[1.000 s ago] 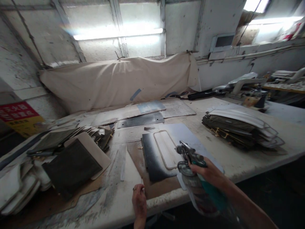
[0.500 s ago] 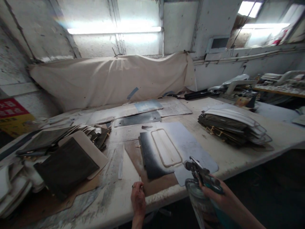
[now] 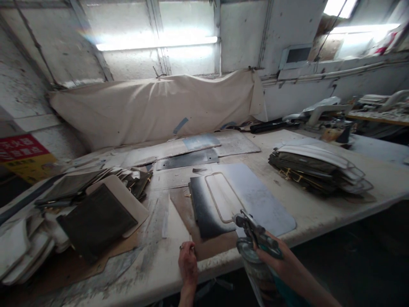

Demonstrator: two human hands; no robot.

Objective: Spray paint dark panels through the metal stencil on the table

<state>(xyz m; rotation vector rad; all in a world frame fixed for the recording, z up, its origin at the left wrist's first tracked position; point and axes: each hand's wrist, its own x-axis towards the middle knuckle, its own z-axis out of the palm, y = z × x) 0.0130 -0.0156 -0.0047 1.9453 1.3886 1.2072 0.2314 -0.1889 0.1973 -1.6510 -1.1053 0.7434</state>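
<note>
Since half a second ago: spray gun (image 3: 255, 236), gripped in the closed right hand (image 3: 275, 258), has risen back toward the dark panel (image 3: 206, 207) at the worktop (image 3: 319, 213) front edge. Left hand (image 3: 188, 266) rests curled on that edge beside the panel. Step judged: spraying the panel; next move calls for levelling the nozzle over it.

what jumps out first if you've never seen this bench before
The right hand grips a metal spray gun at the near edge of the workbench, aimed at a pale rounded panel lying on a dark sheet. The left hand rests on the bench edge. Stacks of flat panels sit right and left.
</note>
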